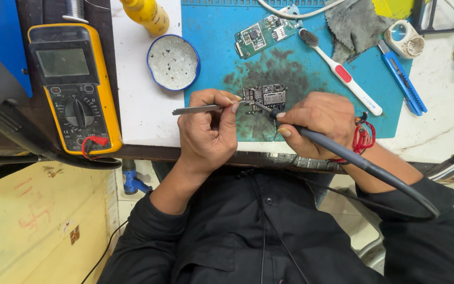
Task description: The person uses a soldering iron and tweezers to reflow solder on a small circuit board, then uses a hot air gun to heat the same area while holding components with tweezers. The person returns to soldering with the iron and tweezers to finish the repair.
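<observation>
A small dark circuit board (267,95) lies on a stained blue work mat (300,73). My left hand (208,131) pinches metal tweezers (195,110), whose tips reach the board's left edge. My right hand (319,123) grips a black soldering iron (342,152) like a pen. Its thin tip touches the board's lower left part. The iron's cable runs back over my right sleeve. A red thread is tied around my right wrist.
A green circuit board (265,34) and a white-and-red toothbrush (340,71) lie farther back on the mat. A blue-rimmed dish (173,62), a yellow bottle (145,13) and a yellow multimeter (74,87) stand to the left. At right lie a blue knife (401,79), a grey cloth (354,23) and a tape roll (404,38).
</observation>
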